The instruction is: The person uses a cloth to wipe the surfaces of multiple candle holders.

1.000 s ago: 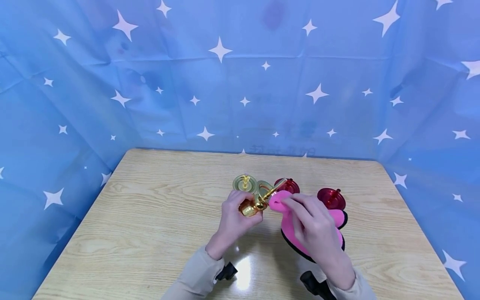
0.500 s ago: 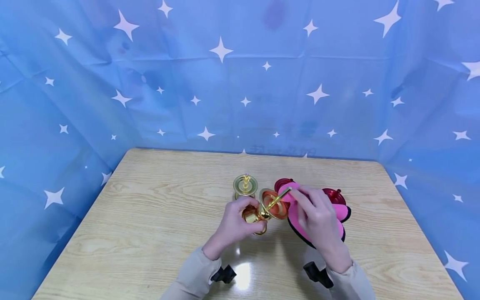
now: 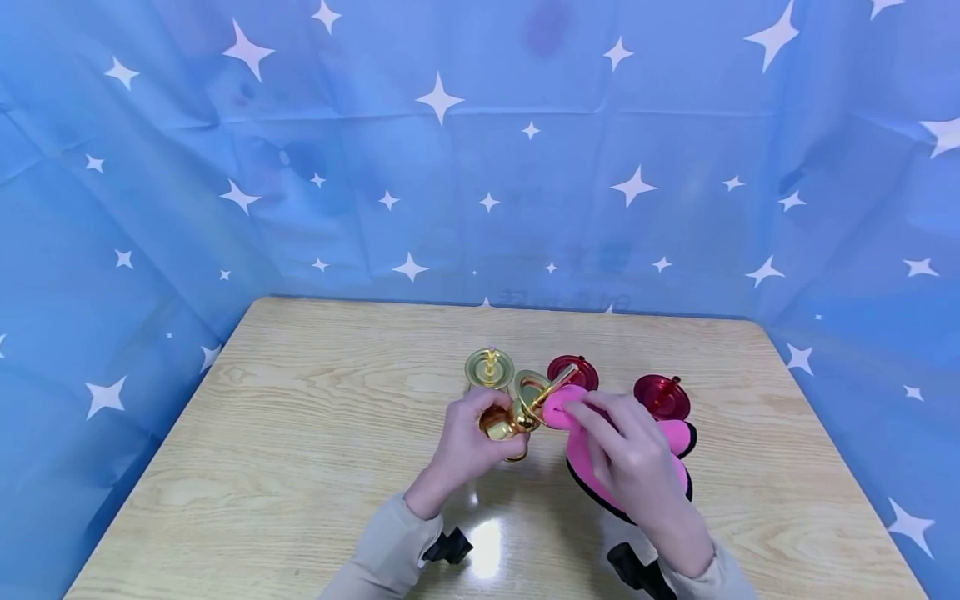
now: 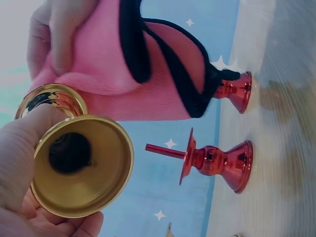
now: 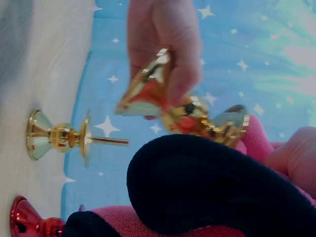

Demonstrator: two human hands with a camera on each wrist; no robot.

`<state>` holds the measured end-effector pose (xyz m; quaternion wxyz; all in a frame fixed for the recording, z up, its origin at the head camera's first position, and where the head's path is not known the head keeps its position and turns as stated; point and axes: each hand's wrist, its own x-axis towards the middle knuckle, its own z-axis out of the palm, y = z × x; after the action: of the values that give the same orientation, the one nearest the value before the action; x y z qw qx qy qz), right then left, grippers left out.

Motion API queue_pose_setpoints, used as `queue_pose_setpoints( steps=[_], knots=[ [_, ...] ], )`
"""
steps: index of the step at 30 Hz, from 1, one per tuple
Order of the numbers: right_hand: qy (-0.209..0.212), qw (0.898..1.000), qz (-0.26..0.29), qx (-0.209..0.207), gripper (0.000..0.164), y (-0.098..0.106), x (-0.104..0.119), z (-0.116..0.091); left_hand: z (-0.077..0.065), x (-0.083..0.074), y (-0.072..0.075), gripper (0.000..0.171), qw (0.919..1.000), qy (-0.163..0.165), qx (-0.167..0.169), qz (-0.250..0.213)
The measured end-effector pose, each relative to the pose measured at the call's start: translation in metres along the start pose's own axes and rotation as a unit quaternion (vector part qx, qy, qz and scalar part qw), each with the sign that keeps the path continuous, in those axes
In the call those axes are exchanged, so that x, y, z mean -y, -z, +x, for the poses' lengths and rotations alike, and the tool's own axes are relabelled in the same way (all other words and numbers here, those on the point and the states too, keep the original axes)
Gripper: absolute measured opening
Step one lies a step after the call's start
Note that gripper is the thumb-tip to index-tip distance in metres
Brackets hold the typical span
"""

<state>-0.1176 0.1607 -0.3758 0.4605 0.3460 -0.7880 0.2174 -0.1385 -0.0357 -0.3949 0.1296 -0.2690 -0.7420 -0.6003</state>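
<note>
My left hand [image 3: 468,442] grips a gold candlestick [image 3: 522,414] round its base, tilted so its spike leans up and to the right. Its hollow underside [image 4: 111,173] faces the left wrist camera. With thumb and fingers my right hand [image 3: 633,454] pinches a pink cloth with black edging [image 3: 588,471]. A folded part of the cloth meets the rim of the candlestick's dish, and the rest hangs below my right hand. In the right wrist view the black edging [image 5: 187,182] hides part of the cloth and of the dish.
Another gold candlestick [image 3: 490,369] stands upright on the wooden table [image 3: 300,450], just behind my left hand. Two red candlesticks stand farther right, one [image 3: 573,372] behind the held candlestick, the other [image 3: 663,397] behind my right hand. A blue starry curtain [image 3: 480,167] surrounds the table.
The cloth and right hand went right and up along the spike, then came back down left to the dish rim. The held candlestick's dish tipped toward the head camera, then turned back.
</note>
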Motion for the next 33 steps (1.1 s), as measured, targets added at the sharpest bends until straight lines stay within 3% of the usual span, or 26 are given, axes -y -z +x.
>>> queue_pose_setpoints(
  steps=[10,20,27,33],
  knots=[
    [-0.046,0.998,-0.034,0.001,0.027,-0.009,-0.019,-0.014,0.000,-0.002,0.002,0.025,0.9988,-0.003,0.039,-0.031],
    [-0.024,0.999,-0.027,0.000,0.029,-0.004,-0.006,-0.010,0.003,-0.004,0.001,0.025,0.9991,-0.029,-0.024,0.020],
    [-0.015,1.000,-0.012,-0.011,0.029,0.000,0.005,-0.004,-0.001,0.032,-0.009,0.029,0.9963,-0.054,-0.040,0.054],
    [-0.011,1.000,0.003,-0.011,0.029,-0.006,0.001,-0.007,-0.004,0.036,-0.010,0.027,0.9965,-0.056,-0.035,0.052]
  ],
)
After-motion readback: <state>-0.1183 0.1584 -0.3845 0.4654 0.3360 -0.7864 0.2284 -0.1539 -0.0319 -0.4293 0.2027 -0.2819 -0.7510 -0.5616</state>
